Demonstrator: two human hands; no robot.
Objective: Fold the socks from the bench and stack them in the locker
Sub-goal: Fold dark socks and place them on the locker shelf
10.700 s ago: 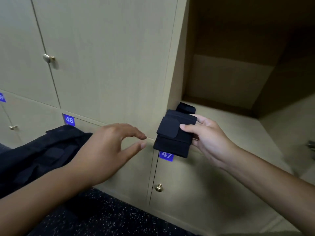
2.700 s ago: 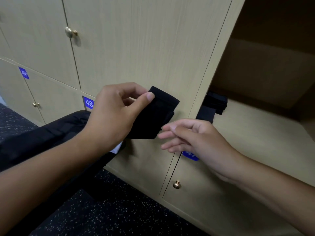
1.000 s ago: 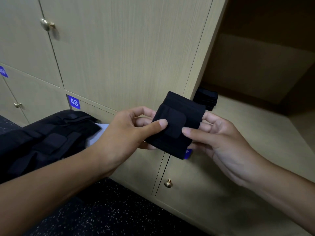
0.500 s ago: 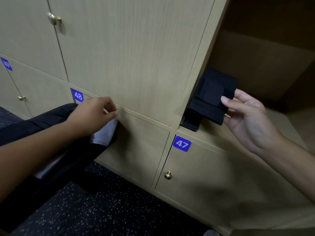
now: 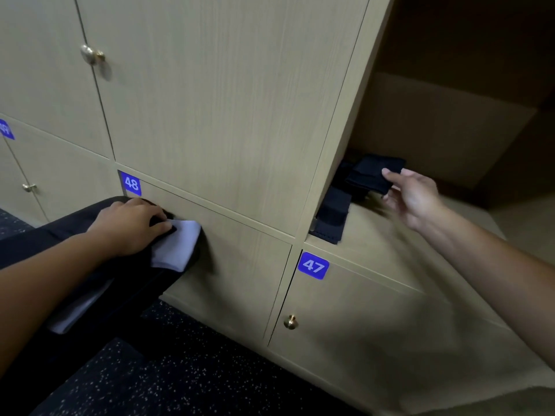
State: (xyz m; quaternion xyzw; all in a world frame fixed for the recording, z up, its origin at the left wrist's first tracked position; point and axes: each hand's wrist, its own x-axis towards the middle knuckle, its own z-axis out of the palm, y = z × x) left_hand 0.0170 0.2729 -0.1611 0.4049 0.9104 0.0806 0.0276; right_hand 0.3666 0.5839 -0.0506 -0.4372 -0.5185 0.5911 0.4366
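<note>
Right hand [image 5: 414, 196], fingers loose, touches the folded black sock [image 5: 375, 177] atop the stack by the open locker's [image 5: 450, 139] left wall; left hand [image 5: 132, 226] at nine o'clock grips a black sock [image 5: 162, 219] at the bench's [image 5: 60, 226] end.

Left hand [image 5: 132, 226] covers part of the dark sock; right hand [image 5: 413, 195] motion-blurred. Locker [image 5: 450, 139] interior deep in shadow, stack's [image 5: 332, 216] rear hidden.

Your folded black sock [image 5: 374, 178] tops the dark stack at the locker shelf's [image 5: 390, 235] front-left corner; a white sock [image 5: 177, 244] lies at the bench's [image 5: 60, 223] end.
</note>
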